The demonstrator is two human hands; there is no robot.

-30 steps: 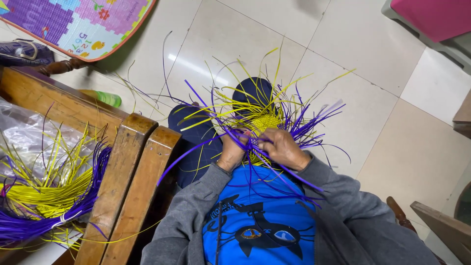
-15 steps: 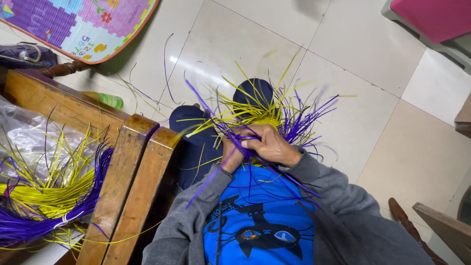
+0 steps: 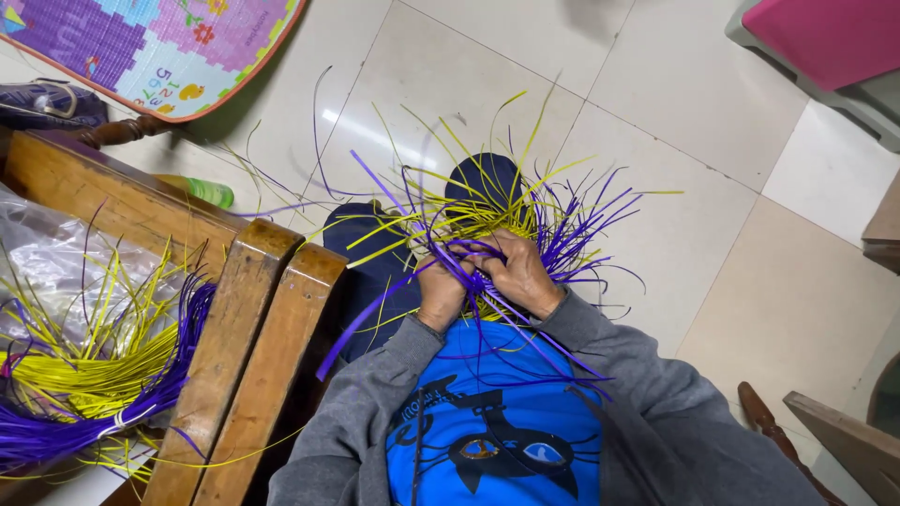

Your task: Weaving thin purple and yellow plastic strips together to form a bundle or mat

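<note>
Since half a second ago our right hand (image 3: pixel 520 274) has drawn back a little on the woven piece (image 3: pixel 487 234), and more yellow strands fan out above it.

Both hands are closed on the weave over our lap: our left hand (image 3: pixel 439 292) grips purple strips (image 3: pixel 370 309), the right pinches strips at the centre. Left of the weave stands a wooden bench (image 3: pixel 234 347); beyond it lies a tied bundle of strips (image 3: pixel 84 384) on clear plastic (image 3: pixel 42 258). Farther from the weave, a play mat (image 3: pixel 150 42) covers the floor.
</note>
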